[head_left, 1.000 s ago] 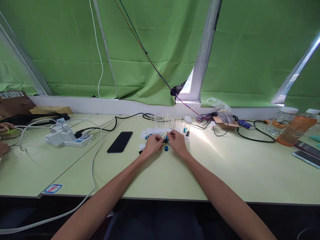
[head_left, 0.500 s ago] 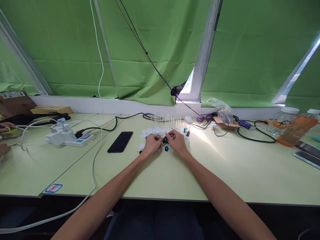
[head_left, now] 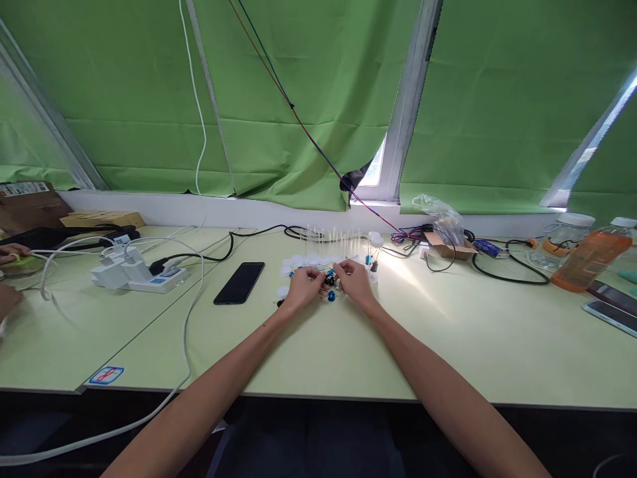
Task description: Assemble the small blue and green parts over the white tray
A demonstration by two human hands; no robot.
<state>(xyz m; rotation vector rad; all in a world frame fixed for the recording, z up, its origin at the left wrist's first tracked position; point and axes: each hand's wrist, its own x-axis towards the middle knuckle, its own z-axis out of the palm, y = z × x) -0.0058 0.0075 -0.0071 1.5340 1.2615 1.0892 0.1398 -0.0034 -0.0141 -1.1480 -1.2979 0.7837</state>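
Right now both hands meet over a cluster of small parts (head_left: pixel 329 280) near the middle of the table (head_left: pixel 472 352). The left hand (head_left: pixel 304 287) and the right hand (head_left: pixel 355 281) have their fingertips drawn together in a pinch, close to each other but apart; what, if anything, sits between them is too small to tell. The parts, black and blue with thin leads, lie between and below the fingertips, and one blue part (head_left: pixel 331 296) lies just nearer the person. White discs (head_left: pixel 283 291) are spread around the left hand and behind both, and clear tubes (head_left: pixel 351 242) stand upright beyond them. A black phone (head_left: pixel 239 283) lies to the left of the hands, with a power strip (head_left: pixel 159 282) farther left. Off to the right are an open box (head_left: pixel 450 249) with a clear bag (head_left: pixel 438 211), and an orange bottle (head_left: pixel 590 260) leaning beside a jar (head_left: pixel 566 234). At the far left edge, another person's hand (head_left: pixel 12 252) shows.
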